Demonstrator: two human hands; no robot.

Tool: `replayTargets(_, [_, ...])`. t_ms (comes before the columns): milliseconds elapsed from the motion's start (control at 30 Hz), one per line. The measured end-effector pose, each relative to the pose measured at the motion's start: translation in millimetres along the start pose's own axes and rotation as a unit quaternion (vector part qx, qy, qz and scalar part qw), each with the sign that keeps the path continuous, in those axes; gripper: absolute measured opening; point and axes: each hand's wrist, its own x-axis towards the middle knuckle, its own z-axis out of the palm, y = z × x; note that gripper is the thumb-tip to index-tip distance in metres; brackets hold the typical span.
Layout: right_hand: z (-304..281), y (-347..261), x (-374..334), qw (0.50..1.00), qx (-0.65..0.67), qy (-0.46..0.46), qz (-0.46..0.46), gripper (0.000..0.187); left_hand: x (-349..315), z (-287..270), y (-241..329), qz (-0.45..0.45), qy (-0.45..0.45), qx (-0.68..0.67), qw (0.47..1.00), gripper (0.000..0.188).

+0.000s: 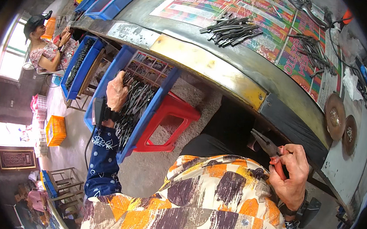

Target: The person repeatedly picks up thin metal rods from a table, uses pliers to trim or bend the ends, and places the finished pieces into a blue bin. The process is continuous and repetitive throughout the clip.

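My right hand point(292, 175) is closed round the red handles of a pair of pliers point(267, 145), beside the table edge at the lower right. The metal jaws point up and to the left. Over on the left, my left hand point(116, 92) is at the far left side of a blue crate point(169, 77), its fingers curled at the edge of a heap of slender dark metal pieces point(135, 104). What those fingers hold, if anything, is hidden. Printed sheet lines the far end of the crate.
On the metal-topped table point(254, 77) lie a pile of dark slender pieces point(232, 30), a second pile point(313, 53) and two round dishes point(335, 116). A red stool point(179, 114) stands beside the crate. Another person point(47, 54) sits at the far left near a blue tray point(72, 92).
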Motion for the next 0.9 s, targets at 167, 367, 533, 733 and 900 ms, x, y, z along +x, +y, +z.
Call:
replayTargets(167, [-0.4, -3.7, 6.3, 1.000, -0.006, 0.000, -0.005, 0.025, 0.2, 12.8, -20.0, -0.092, -0.009, 0.075, 0.993, 0.040])
replayTargets(367, [-1.6, -4.9, 11.5, 1.000, -0.016, 0.018, -0.009, 0.020, 0.8, 22.3, -36.1, -0.073, -0.008, 0.072, 0.995, 0.039])
replayTargets(533, [0.3, -3.5, 14.5, 1.000, -0.013, 0.016, -0.018, 0.017, 26.1, -12.1, 34.0, 0.021, 0.043, -0.018, 0.999, 0.025])
replayTargets(733, [0.0, -4.1, 15.4, 1.000, -0.011, 0.020, -0.020, 0.018, 56.4, -48.7, 174.6, 0.144, 0.078, -0.167, 0.972, 0.012])
replayTargets(900, [-6.1, -0.2, 8.7, 0.999, -0.013, 0.046, -0.011, 0.018, 84.8, -35.8, 247.4, 0.190, 0.050, -0.228, 0.954, 0.013])
